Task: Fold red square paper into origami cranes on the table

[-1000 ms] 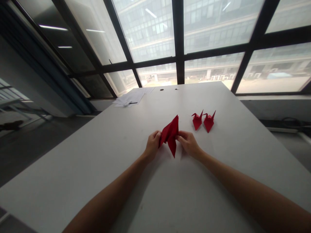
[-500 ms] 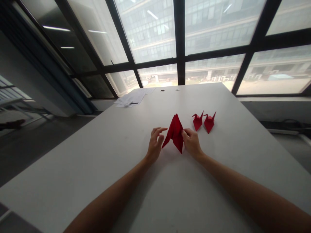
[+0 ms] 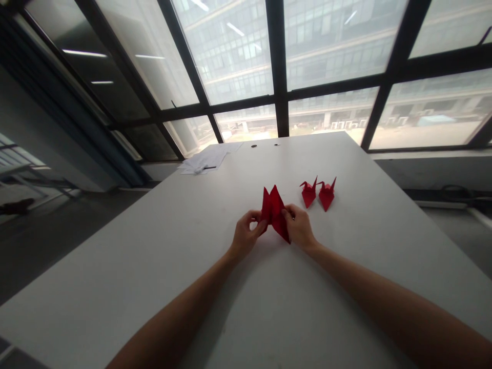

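A piece of folded red origami paper [image 3: 275, 210] is held up over the white table between both hands. Its two upper points stand apart, and one lower point hangs down toward me. My left hand [image 3: 246, 230] pinches its left flap between thumb and fingers. On the opposite side, my right hand [image 3: 300, 225] grips the right flap, thumb in front. Just beyond the right hand, two finished red paper cranes rest side by side: a left crane [image 3: 308, 193] and a right crane [image 3: 326, 195].
The white table [image 3: 154, 266] stretches away to tall dark-framed windows [image 3: 280, 77]. Loose white papers [image 3: 205, 159] with a dark pen [image 3: 209, 167] lie at its far left. A blue curtain [image 3: 77, 107] hangs on the left.
My left hand, apart from the paper before, has closed on its left flap. The paper's two upper points have spread apart. My right hand keeps its grip.
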Demonstrator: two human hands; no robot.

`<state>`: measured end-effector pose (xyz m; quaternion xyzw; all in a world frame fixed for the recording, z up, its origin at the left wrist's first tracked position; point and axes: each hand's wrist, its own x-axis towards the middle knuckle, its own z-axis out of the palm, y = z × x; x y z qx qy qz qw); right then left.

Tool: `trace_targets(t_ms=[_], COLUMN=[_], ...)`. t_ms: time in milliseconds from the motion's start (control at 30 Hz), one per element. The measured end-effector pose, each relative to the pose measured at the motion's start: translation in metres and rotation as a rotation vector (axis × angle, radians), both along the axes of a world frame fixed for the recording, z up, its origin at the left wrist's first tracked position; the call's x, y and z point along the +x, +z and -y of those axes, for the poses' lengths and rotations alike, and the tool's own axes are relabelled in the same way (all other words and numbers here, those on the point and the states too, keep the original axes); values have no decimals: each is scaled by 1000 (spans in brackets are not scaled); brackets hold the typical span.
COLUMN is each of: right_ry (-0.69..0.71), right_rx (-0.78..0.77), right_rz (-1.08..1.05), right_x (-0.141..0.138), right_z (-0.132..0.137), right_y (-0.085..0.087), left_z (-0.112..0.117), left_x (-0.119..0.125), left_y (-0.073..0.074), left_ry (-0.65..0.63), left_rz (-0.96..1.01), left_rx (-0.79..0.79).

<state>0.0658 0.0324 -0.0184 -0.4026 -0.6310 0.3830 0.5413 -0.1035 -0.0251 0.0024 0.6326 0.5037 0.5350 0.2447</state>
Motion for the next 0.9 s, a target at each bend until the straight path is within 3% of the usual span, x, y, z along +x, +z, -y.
trace_targets(t_ms=[200, 400, 600, 667, 767, 900], right_ry=[-56, -74, -80, -122, -196, -51], right_rx=[-168, -173, -135, -69, 156, 295], right_rz=[-188, -241, -195, -133, -18, 15], right_x=[1, 1, 5, 7, 7, 2], right_z=[-8, -10, -15, -13, -2, 17], right_y=[-4, -7, -6, -2, 10, 22], left_z=[1, -2, -3, -3, -3, -1], left_x=[0, -3, -2, -1, -1, -1], left_y=[-2, -5, -6, -7, -7, -5], left_ry=[31, 147, 27, -12, -1, 45], left_rz=[5, 63, 198, 231, 195, 57], left_rx=[41, 47, -21, -43, -32, 13])
